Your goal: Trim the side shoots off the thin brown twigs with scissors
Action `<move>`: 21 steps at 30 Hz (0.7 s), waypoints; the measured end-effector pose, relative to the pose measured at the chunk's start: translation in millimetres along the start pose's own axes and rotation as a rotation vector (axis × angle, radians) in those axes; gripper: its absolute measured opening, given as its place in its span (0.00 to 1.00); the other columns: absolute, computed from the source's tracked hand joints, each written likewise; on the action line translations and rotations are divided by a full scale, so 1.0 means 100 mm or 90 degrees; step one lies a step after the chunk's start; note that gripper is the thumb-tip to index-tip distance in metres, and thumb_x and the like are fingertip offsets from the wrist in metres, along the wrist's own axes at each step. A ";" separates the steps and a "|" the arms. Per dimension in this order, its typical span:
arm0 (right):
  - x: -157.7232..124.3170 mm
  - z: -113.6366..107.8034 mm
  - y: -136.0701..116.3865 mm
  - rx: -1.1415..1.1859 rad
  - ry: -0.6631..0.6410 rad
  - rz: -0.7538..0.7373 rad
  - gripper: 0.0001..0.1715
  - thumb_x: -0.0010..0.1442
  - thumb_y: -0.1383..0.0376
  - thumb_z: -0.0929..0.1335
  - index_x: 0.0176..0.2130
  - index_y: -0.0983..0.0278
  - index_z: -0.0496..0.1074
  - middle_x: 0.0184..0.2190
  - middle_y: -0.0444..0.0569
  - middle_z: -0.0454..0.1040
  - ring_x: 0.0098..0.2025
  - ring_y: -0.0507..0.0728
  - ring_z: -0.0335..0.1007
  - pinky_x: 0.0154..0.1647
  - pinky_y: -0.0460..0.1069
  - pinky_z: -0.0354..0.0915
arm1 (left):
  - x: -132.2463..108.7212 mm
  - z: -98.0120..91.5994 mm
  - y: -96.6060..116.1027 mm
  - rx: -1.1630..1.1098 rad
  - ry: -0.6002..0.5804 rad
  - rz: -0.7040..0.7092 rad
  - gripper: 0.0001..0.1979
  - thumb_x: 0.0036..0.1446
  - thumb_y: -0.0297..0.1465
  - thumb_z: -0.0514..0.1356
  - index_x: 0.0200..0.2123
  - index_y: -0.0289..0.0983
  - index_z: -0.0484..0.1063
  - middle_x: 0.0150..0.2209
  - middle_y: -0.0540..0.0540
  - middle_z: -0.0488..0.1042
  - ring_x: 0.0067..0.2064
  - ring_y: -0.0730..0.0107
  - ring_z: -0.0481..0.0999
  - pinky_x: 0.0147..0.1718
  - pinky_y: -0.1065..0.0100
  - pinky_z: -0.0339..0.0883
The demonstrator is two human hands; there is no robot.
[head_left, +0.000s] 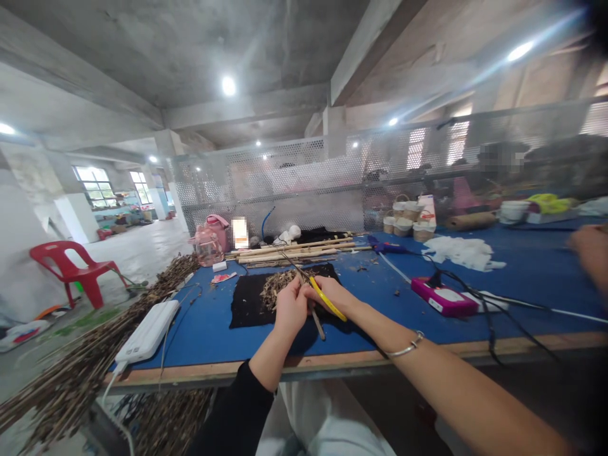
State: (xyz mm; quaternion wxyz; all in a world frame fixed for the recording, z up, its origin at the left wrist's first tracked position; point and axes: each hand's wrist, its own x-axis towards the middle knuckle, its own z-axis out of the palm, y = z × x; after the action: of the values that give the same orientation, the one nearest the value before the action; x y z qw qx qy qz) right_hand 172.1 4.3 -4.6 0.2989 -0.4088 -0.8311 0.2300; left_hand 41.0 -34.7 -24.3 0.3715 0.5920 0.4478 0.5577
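My left hand is closed around a thin brown twig, whose lower end sticks out towards me below the fingers. Right beside it, my right hand grips yellow-handled scissors; the curved handle shows along the palm, while the blades are mostly hidden by the fingers. Both hands meet over a black cloth on the blue table. Just beyond my left fingers lies a heap of short cut twig pieces on that cloth.
Long pale sticks lie behind the cloth. A white power strip is at left, near bundled twigs. At right are a glue gun, a purple box with cables and white fluff. Another person's hand shows far right.
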 end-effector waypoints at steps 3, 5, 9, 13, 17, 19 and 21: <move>0.00 0.00 -0.02 -0.001 -0.015 -0.013 0.29 0.51 0.44 0.61 0.24 0.67 0.67 0.21 0.46 0.71 0.23 0.51 0.63 0.24 0.44 0.56 | 0.00 -0.01 -0.01 -0.005 -0.004 -0.006 0.14 0.54 0.34 0.50 0.42 0.38 0.68 0.21 0.52 0.66 0.20 0.77 0.65 0.17 0.76 0.63; 0.00 -0.01 -0.03 -0.007 -0.021 -0.024 0.29 0.52 0.44 0.60 0.22 0.66 0.67 0.20 0.46 0.70 0.22 0.51 0.63 0.24 0.44 0.56 | 0.00 -0.02 0.01 -0.009 -0.010 -0.010 0.13 0.54 0.34 0.50 0.41 0.37 0.68 0.20 0.52 0.66 0.20 0.77 0.66 0.17 0.75 0.64; 0.00 -0.04 -0.02 -0.034 -0.004 -0.008 0.29 0.51 0.44 0.61 0.24 0.67 0.69 0.21 0.47 0.71 0.23 0.52 0.65 0.25 0.44 0.57 | -0.01 -0.01 0.05 -0.039 -0.010 -0.030 0.12 0.55 0.34 0.49 0.40 0.36 0.66 0.20 0.52 0.66 0.19 0.77 0.66 0.18 0.75 0.64; 0.00 -0.06 0.01 -0.071 0.041 0.033 0.26 0.49 0.45 0.63 0.27 0.66 0.70 0.23 0.49 0.72 0.26 0.54 0.65 0.25 0.45 0.57 | -0.01 0.01 0.07 -0.091 0.029 -0.065 0.13 0.56 0.35 0.49 0.44 0.37 0.60 0.20 0.52 0.66 0.20 0.77 0.67 0.19 0.74 0.66; -0.01 -0.05 0.01 -0.086 0.040 0.038 0.23 0.49 0.47 0.65 0.29 0.65 0.69 0.27 0.49 0.71 0.28 0.54 0.65 0.27 0.45 0.57 | 0.00 0.01 0.09 -0.117 0.039 -0.075 0.11 0.56 0.35 0.49 0.41 0.37 0.61 0.22 0.53 0.65 0.20 0.78 0.67 0.20 0.74 0.66; -0.01 -0.05 -0.01 -0.094 0.035 0.025 0.21 0.49 0.48 0.66 0.30 0.65 0.68 0.28 0.49 0.71 0.29 0.54 0.65 0.28 0.45 0.57 | 0.00 0.01 0.10 -0.117 0.052 -0.065 0.11 0.56 0.36 0.49 0.39 0.37 0.62 0.22 0.53 0.65 0.20 0.79 0.66 0.20 0.74 0.65; -0.02 -0.05 -0.02 -0.099 0.034 0.014 0.21 0.49 0.49 0.66 0.32 0.65 0.68 0.30 0.49 0.70 0.30 0.54 0.65 0.30 0.45 0.57 | -0.01 0.00 0.11 -0.092 0.069 -0.033 0.12 0.55 0.37 0.50 0.39 0.36 0.64 0.22 0.52 0.66 0.20 0.79 0.66 0.20 0.74 0.64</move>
State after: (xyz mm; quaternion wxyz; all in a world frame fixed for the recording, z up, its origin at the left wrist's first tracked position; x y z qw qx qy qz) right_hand 175.0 2.3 -0.5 0.2858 -0.4457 -0.8337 0.1568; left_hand 42.2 -39.1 -14.4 0.4023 0.5208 0.4410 0.6103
